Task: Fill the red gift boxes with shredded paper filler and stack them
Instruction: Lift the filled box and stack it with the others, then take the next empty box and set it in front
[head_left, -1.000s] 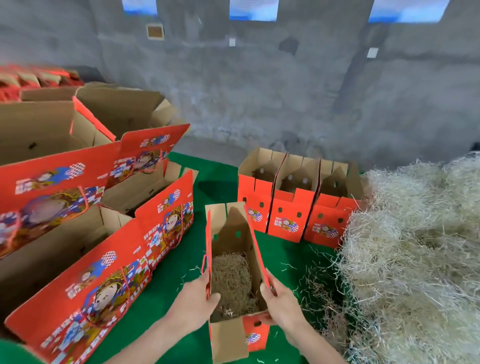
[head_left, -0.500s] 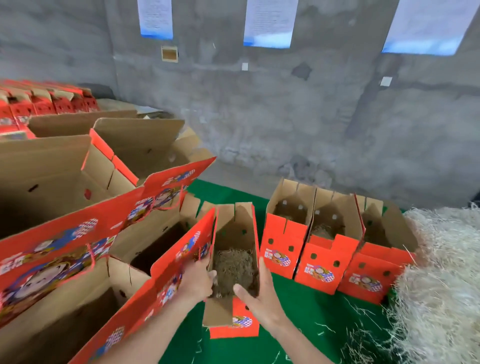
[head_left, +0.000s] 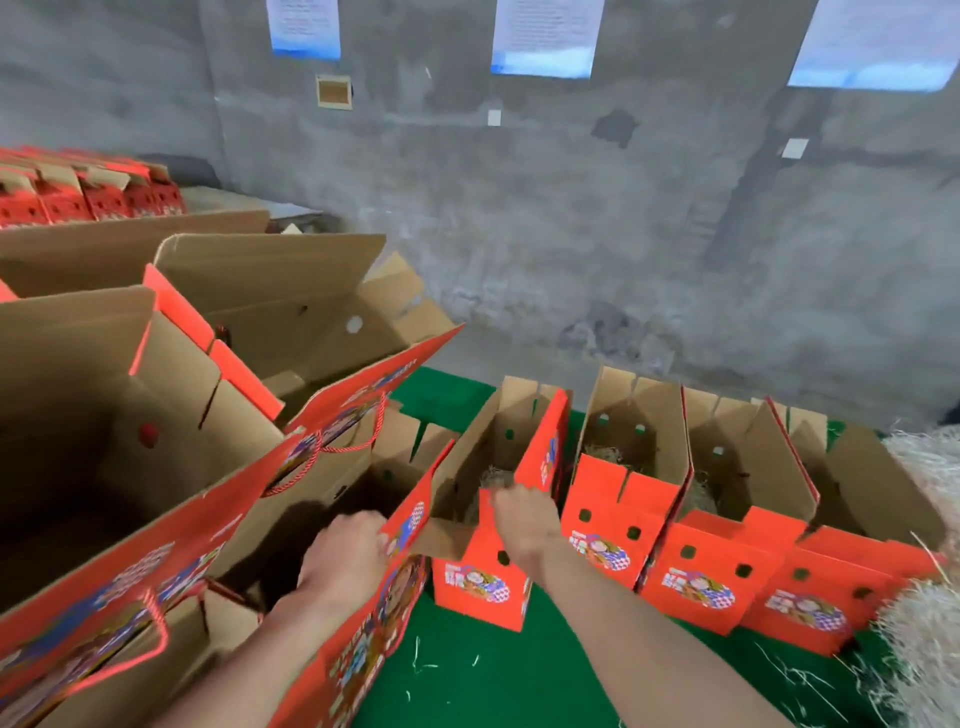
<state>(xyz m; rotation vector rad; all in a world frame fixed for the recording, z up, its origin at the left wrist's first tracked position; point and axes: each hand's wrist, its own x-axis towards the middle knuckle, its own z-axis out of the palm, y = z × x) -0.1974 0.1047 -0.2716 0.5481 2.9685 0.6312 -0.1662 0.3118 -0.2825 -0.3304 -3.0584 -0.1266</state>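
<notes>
1. Okay, so the gift box (head_left: 483, 582) in play stands upright on the green mat (head_left: 467, 675). Its top is open, and a wad of shredded filler (head_left: 493, 475) shows down inside.
2. The right hand (head_left: 519, 514) is curled over that box's near top edge, grasping it. The left hand (head_left: 345, 553) sits off the box's left side, fingers bent near the red flap of the big carton (head_left: 332, 649). It's too blurry there, so I can't tell if it's gripping anything.
3. Just beside the box on its right is a row of three boxes (head_left: 717, 561), and at least two of them show filler. The loose filler pile (head_left: 924, 613) is farther right again.
4. The relation that matters: the box's long axis runs away from the person toward the wall, roughly parallel to its neighbours. The right hand is the nearer one and already on it, while the carton flap sits between the box and the left hand.
5. My guess is it's being parked as the row's left end. The next move would be a small sideways nudge to sit it flush, then let go.
</notes>
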